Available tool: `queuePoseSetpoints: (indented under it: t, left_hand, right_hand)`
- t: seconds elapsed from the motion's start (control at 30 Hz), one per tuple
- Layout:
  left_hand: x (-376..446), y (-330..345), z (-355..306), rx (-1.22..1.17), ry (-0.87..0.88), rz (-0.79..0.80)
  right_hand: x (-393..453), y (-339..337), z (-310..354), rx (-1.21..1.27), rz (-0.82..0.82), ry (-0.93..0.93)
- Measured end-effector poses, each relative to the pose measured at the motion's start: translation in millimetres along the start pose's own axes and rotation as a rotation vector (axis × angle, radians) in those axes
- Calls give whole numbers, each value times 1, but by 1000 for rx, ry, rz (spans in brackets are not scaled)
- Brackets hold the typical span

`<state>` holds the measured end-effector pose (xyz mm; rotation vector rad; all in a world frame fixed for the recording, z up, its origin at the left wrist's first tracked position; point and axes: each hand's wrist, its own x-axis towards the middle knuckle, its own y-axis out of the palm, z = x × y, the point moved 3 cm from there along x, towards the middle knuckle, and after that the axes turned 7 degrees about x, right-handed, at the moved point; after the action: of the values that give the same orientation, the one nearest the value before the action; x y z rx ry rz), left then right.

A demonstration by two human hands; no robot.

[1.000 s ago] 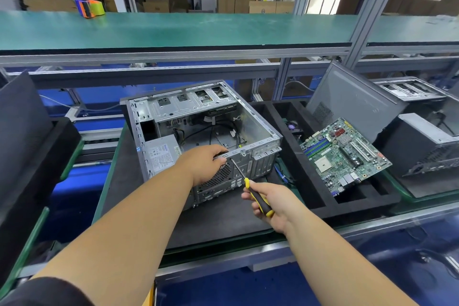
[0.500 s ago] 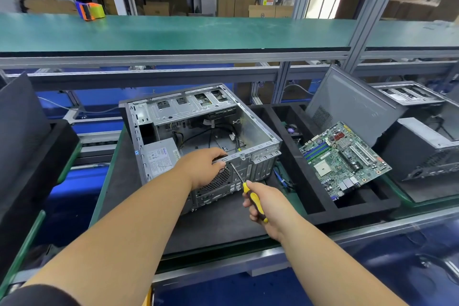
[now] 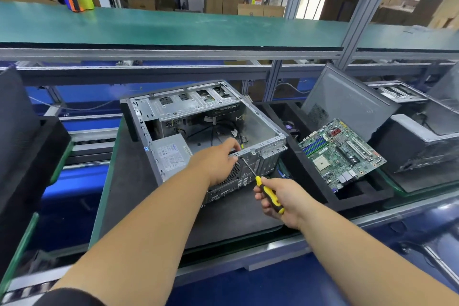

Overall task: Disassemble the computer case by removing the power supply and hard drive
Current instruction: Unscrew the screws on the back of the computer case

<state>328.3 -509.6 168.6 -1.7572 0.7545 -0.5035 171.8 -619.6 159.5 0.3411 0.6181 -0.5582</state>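
Head view: computer case (image 3: 198,131) lies open at frame centre, power supply (image 3: 170,154) seemingly unremoved at its lower left. Left hand (image 3: 216,161) is rested on the rear edge, fingertips hidden. Screwdriver (image 3: 269,194) is gripped by right hand (image 3: 285,201). Hard drive cannot be made out.

Left sleeve (image 3: 67,297): a dark, black-looking edge is seen at the upper arm (only a sliver is caught at the frame's bottom).
Forearms: both are left bare.
Hands: no gloves are worn.
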Motion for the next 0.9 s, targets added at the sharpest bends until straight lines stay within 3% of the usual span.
queuePoseSetpoints:
  t: [0.27,0.63,0.9]
  left_hand:
    - [0,-2,-3,-21,-75,-18]
    - [-2,-8,-2,-107,-135,16]
    - [-1,-9,-2,-185,-161,43]
  right_hand:
    - [10,-4,1,150,145,113]
    - [22,-8,2,131,272,235]
    - [32,-20,-2,110,233,117]
